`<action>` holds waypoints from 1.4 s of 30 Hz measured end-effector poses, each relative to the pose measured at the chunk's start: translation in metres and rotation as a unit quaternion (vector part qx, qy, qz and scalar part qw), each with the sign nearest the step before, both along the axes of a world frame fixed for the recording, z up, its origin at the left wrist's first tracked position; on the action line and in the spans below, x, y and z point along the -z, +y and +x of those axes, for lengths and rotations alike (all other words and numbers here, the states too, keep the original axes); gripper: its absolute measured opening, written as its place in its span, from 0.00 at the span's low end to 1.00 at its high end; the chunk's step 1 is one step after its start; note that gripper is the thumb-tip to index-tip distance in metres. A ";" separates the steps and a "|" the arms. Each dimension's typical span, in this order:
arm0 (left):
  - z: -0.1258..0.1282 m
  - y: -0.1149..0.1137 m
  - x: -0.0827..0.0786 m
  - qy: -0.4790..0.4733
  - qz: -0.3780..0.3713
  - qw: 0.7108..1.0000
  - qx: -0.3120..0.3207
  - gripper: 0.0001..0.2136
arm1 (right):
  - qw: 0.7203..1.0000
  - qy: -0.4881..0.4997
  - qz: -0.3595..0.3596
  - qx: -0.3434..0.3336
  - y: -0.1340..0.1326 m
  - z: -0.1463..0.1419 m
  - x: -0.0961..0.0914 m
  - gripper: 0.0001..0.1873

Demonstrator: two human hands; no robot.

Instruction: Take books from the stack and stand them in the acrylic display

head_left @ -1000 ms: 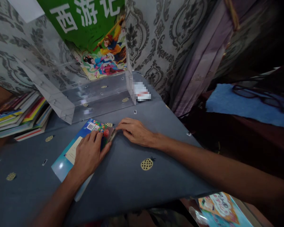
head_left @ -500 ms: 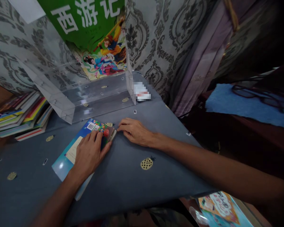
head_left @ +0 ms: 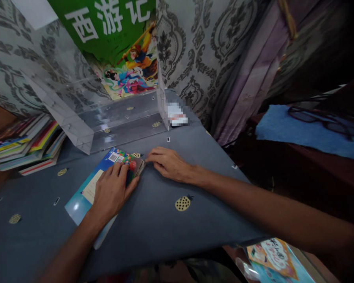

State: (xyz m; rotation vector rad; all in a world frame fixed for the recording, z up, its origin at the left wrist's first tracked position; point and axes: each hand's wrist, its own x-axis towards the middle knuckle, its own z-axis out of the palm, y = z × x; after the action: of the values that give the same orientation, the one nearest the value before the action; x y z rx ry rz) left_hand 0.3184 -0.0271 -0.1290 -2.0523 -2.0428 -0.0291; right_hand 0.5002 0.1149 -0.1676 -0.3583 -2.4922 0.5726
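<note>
A blue book (head_left: 79, 205) with a barcode lies closed and slanted on the cloth-covered table. My left hand (head_left: 111, 190) rests flat across its cover, fingers stretched out and thumb along the right edge. At the book's upper right corner, which looks worn and slightly curled, the fingertips of my right hand (head_left: 168, 164) are pinched together on the page edges. Its palm side faces down toward the cloth, and the exact grip of the fingertips is partly hidden.
Behind the book stands a clear acrylic rack (head_left: 76, 137), with a green picture book (head_left: 106, 51) upright behind it. Several stacked books (head_left: 38, 147) lie at left. A blurred-out white item (head_left: 177, 114) sits right of the rack. Glasses (head_left: 321, 120) rest on blue cloth (head_left: 279, 125).
Both hands and the book stay nearly in place. The page corners beside my right fingertips look slightly more fanned apart.
</note>
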 end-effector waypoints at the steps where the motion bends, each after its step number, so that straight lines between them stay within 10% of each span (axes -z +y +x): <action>1: 0.000 0.000 0.000 -0.002 0.001 1.000 0.001 0.18 | 1.000 -0.003 0.000 0.000 0.000 0.000 0.000 0.16; 20: -0.001 0.000 0.002 0.019 0.005 1.000 0.007 0.19 | 0.988 -0.076 0.133 -0.033 -0.008 -0.001 -0.006 0.11; 42: -0.002 -0.001 0.000 0.026 0.007 0.999 0.021 0.18 | 0.989 -0.095 0.114 -0.023 -0.011 0.000 -0.003 0.13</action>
State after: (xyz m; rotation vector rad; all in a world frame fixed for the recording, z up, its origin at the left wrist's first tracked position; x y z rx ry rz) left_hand 0.3169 -0.0276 -0.1294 -2.0649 -1.9641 0.0006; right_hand 0.4998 0.1039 -0.1644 -0.2770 -2.7218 0.2757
